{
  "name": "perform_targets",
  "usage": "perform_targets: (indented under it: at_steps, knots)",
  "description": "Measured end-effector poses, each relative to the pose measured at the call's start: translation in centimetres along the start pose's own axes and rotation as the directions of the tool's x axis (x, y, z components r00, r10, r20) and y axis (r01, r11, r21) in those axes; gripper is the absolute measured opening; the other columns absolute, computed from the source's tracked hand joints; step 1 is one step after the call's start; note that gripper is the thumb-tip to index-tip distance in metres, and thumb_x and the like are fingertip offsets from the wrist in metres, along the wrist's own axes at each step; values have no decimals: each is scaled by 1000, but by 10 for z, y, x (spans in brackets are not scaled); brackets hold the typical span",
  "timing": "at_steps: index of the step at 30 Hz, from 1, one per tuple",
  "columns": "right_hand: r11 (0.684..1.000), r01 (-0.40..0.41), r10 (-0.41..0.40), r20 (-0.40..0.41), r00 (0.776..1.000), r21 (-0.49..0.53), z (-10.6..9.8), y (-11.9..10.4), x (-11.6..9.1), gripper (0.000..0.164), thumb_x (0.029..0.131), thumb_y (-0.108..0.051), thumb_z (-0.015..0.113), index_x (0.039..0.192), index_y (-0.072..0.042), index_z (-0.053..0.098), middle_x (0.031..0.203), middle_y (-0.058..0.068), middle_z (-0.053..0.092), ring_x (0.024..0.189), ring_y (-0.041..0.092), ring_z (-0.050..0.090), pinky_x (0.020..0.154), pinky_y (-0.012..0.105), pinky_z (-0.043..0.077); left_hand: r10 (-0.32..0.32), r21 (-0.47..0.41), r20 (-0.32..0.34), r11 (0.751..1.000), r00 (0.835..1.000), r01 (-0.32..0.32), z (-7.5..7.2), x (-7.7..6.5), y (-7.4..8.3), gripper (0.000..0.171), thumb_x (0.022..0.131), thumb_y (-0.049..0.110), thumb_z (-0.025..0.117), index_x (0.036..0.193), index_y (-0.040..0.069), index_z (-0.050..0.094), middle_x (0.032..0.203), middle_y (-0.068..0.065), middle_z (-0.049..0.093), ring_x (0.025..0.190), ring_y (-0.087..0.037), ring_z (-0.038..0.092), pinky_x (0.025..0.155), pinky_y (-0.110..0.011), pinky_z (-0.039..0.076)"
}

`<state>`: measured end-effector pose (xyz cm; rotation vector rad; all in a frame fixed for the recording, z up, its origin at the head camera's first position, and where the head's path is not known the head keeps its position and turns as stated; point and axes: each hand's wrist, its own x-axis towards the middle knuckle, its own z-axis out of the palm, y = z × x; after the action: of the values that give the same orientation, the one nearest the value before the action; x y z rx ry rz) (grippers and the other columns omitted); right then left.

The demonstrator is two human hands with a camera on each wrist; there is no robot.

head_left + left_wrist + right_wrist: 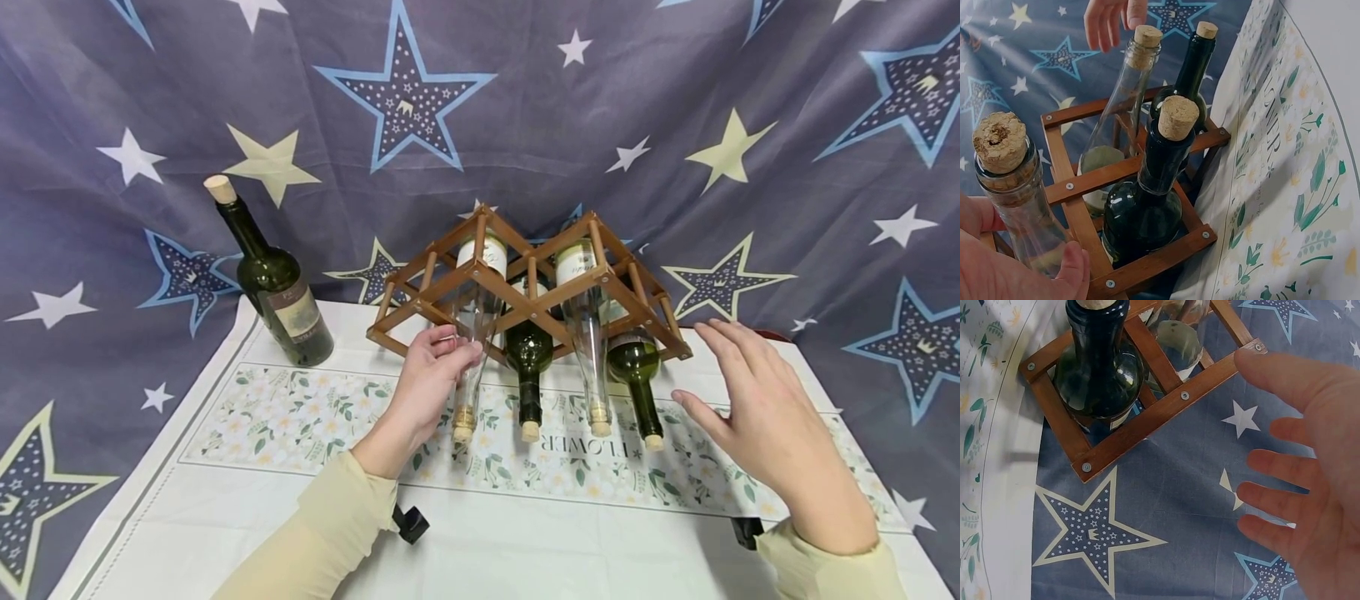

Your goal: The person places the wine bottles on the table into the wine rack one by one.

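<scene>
A folding wooden wine rack (534, 316) stands on the table, with four corked bottles lying in it, necks forward. At its left side my left hand (427, 375) holds the leftmost clear glass bottle (467, 395). The left wrist view shows thumb and fingers around that bottle below its cork (1000, 142). Beside it are a green bottle (529, 354), a second clear bottle (592, 358) and another green bottle (637, 367) at the right end. My right hand (772, 417) is off the rack's right end, fingers spread, holding nothing; the right wrist view shows its palm (1329, 487).
A dark green corked bottle (281, 304) with a label stands upright at the table's back left. A floral runner (300, 417) lies across the white tablecloth (525, 550). Behind hangs a grey-blue curtain (525, 125) with stars, close to the rack.
</scene>
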<state>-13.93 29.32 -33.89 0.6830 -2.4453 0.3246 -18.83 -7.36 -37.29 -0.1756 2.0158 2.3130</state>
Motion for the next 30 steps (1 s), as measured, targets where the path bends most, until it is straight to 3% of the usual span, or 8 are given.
perform_targets:
  at_steps: [16,30]
  knots:
    - [1000,-8,8,9,1000,4,0,0,0,83,81,-39,71,150,-3,42,146,23,44,133,41,40,113,52,28,-13,16,-30,1000,999,14,0,8,-4,58,91,20,72,137,3,40,123,-11,54,99,-20,62,79,-26,48]
    - [1000,-7,7,6,1000,4,0,-1,0,84,80,-37,73,150,-3,42,146,24,44,133,42,40,112,52,28,12,16,-35,1000,999,-11,0,14,-9,55,92,23,72,133,3,42,119,-11,57,103,-27,61,76,-27,48]
